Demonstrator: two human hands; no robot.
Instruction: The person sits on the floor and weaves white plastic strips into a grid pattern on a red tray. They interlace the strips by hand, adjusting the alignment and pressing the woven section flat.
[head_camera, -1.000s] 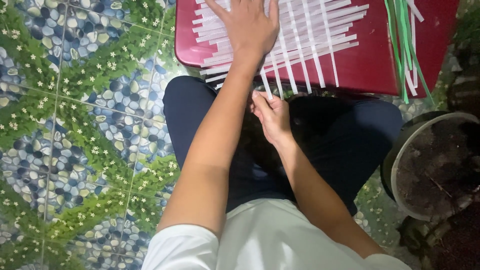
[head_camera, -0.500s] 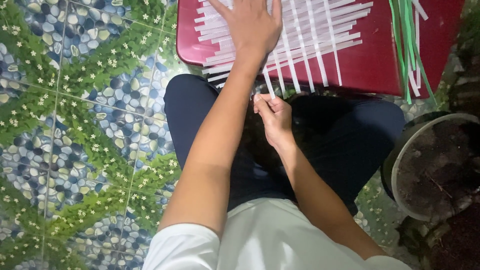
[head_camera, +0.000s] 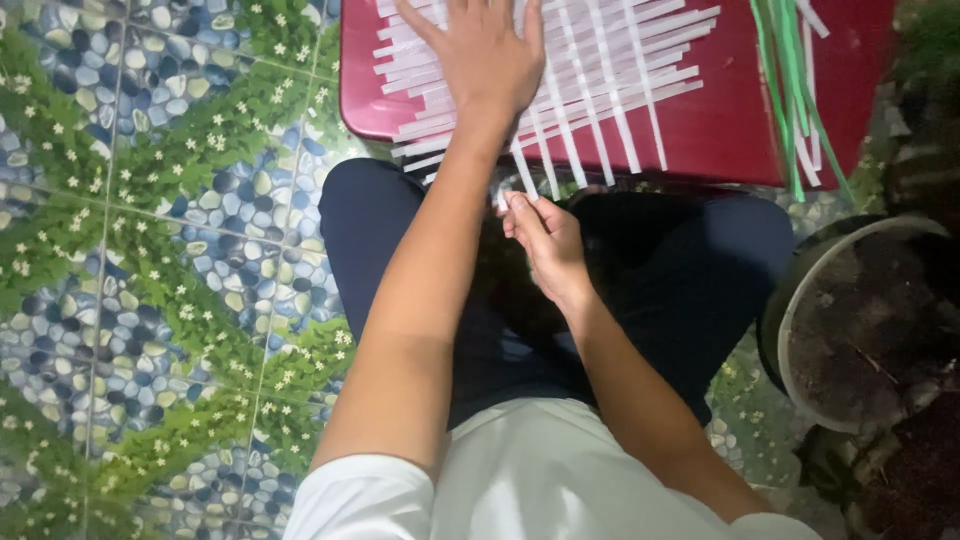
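The left hand (head_camera: 487, 62) lies flat, fingers spread and palm down, on a mat of woven white strips (head_camera: 590, 70) that covers much of a dark red surface (head_camera: 720, 120); its grip is open and closes on nothing, it only presses the weave down. The mat sits on the near left part of the red surface, with the loose ends of its strips sticking out past the near edge toward the person's lap. The right hand (head_camera: 545, 240) is below that edge, just over the lap, with its fingertips pinched shut on the hanging end of one white strip (head_camera: 522, 170) that runs up into the weave. At the far right of the red surface lies a small bundle of green strips (head_camera: 785, 90) mixed with a few white ones, apart from the mat and trailing over the near edge. The person sits with legs in dark trousers (head_camera: 370, 230) and wears a white shirt (head_camera: 540, 480). To the right, on the floor, stands a round pot of dark soil (head_camera: 870, 320). The floor (head_camera: 150, 250) to the left shows a pattern of pebbles, green leaves and small white flowers.
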